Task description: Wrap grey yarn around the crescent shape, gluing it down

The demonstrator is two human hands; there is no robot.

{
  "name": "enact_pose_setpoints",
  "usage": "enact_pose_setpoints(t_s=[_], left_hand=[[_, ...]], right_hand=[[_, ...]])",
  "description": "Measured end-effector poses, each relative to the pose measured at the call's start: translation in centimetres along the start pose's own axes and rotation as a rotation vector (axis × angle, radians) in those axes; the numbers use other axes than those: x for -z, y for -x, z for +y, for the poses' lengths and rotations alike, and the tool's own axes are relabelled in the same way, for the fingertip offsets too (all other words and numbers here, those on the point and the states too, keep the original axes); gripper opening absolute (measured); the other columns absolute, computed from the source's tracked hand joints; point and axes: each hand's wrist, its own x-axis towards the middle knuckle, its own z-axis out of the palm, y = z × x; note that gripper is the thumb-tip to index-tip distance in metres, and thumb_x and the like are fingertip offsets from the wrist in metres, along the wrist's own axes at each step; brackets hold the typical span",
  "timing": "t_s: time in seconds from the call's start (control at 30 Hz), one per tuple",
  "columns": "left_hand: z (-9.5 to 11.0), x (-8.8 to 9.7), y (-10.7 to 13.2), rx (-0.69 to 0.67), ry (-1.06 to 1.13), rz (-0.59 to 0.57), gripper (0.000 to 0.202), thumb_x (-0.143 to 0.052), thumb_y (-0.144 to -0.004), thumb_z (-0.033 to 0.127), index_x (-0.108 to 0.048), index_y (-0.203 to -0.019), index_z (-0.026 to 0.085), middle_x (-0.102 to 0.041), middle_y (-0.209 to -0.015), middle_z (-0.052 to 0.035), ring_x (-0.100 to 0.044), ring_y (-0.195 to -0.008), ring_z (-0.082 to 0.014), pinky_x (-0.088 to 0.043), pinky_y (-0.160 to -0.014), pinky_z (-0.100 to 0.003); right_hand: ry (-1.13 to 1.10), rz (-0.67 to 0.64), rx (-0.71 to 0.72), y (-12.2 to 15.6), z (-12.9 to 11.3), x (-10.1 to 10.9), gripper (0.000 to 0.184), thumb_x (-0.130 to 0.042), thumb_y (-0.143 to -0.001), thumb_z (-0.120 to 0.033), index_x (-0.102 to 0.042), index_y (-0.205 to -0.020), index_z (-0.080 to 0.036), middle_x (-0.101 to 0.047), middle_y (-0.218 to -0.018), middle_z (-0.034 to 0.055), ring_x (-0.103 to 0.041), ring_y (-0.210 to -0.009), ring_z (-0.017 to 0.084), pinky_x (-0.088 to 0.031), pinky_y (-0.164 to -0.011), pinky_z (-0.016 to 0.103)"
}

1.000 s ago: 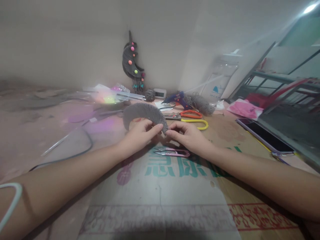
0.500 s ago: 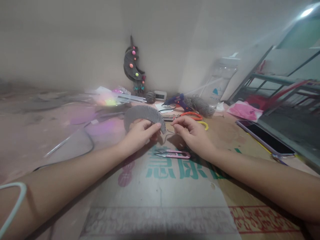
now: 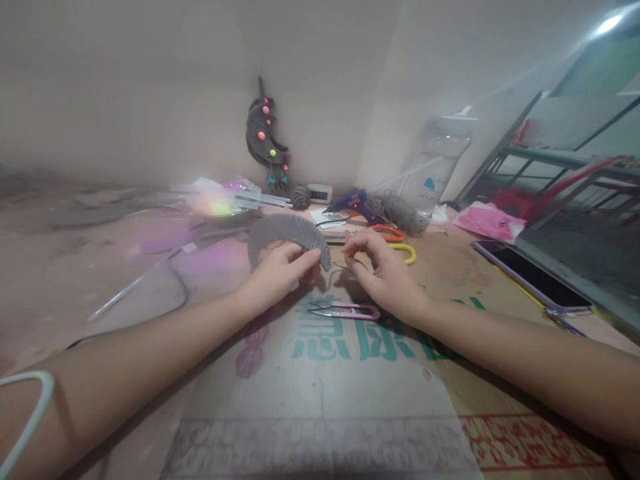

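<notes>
A crescent shape wrapped in grey yarn is held by its lower right end in my left hand, thumb on top and the other fingers mostly hidden beneath. My right hand is just to the right, thumb and forefinger curled into a pinch. A thin strand of grey yarn runs between the crescent's tip and those fingers; its end is hard to make out. Below both hands, pink thread snips lie on the printed board. Scissors with red and yellow handles lie behind my right hand.
A decorated grey crescent hangs on the wall. Along the back are a blue glue gun, a grey yarn skein, a small yarn ball and a clear bottle. A phone lies right; bagged materials lie left.
My right hand's fingers have curled a little more and its knuckles have risen slightly. The left hand and the crescent stay almost in place, with a slight shift of the view.
</notes>
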Motion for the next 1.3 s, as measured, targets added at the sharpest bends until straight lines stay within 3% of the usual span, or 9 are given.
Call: enact_pose_setpoints(t_s=[0.33, 0.53, 0.63, 0.8, 1.03, 1.3], left_hand=[[-0.1, 0.0, -0.1, -0.015, -0.011, 0.006, 0.044, -0.054, -0.086, 0.056, -0.059, -0.064, 0.018, -0.065, -0.063, -0.0016, -0.06, -0.065, -0.0156, -0.043, -0.066, -0.027], [0.1, 0.0, -0.1, -0.026, -0.033, -0.003, 0.045, -0.053, -0.087, 0.055, -0.059, -0.061, 0.018, -0.065, -0.063, -0.0021, -0.061, -0.066, -0.0161, -0.043, -0.066, -0.028], [0.0, 0.0, -0.1, -0.024, -0.031, -0.007, 0.045, -0.054, -0.086, 0.056, -0.06, -0.062, 0.018, -0.065, -0.063, -0.0019, -0.061, -0.065, -0.0158, -0.043, -0.066, -0.027], [-0.1, 0.1, 0.0, -0.02, -0.02, -0.011, 0.046, -0.055, -0.086, 0.057, -0.06, -0.062, 0.018, -0.064, -0.063, -0.0015, -0.061, -0.066, -0.016, -0.044, -0.066, -0.027], [-0.1, 0.0, -0.1, -0.023, -0.027, -0.009, 0.046, -0.055, -0.086, 0.056, -0.06, -0.061, 0.018, -0.064, -0.062, -0.0015, -0.06, -0.064, -0.0157, -0.043, -0.064, -0.026], [-0.1, 0.1, -0.1, -0.03, -0.015, -0.03, 0.047, -0.054, -0.086, 0.056, -0.059, -0.061, 0.018, -0.063, -0.063, -0.0014, -0.059, -0.064, -0.0149, -0.043, -0.064, -0.026]], right_hand=[[0.044, -0.006, 0.022, 0.0, -0.1, 0.0, 0.025, -0.047, -0.078, 0.002, -0.048, -0.09, -0.021, -0.049, -0.084, 0.0004, -0.051, -0.081, 0.016, -0.042, -0.075, 0.03], [0.027, -0.011, -0.06, 0.0, -0.5, 0.1, 0.011, -0.054, -0.088, -0.009, -0.053, -0.089, -0.02, -0.053, -0.08, -0.0002, -0.052, -0.074, 0.014, -0.042, -0.068, 0.027], [0.023, -0.046, -0.087, -0.1, -0.8, 0.2, 0.003, -0.059, -0.091, -0.017, -0.059, -0.088, -0.019, -0.06, -0.08, 0.0005, -0.056, -0.075, 0.015, -0.044, -0.071, 0.028], [0.036, -0.063, -0.048, -0.3, -1.0, 0.4, 0.013, -0.058, -0.093, -0.019, -0.061, -0.081, -0.018, -0.063, -0.08, 0.0015, -0.059, -0.077, 0.015, -0.045, -0.074, 0.028], [0.016, -0.1, -0.054, 0.0, -0.7, 0.4, 0.019, -0.046, -0.097, -0.015, -0.064, -0.097, -0.02, -0.065, -0.082, 0.0015, -0.062, -0.077, 0.015, -0.048, -0.071, 0.029], [0.053, 0.0, 0.037, -0.2, -0.5, 0.3, 0.012, -0.056, -0.091, -0.011, -0.062, -0.094, -0.022, -0.061, -0.087, 0.0031, -0.058, -0.085, 0.018, -0.048, -0.079, 0.033]])
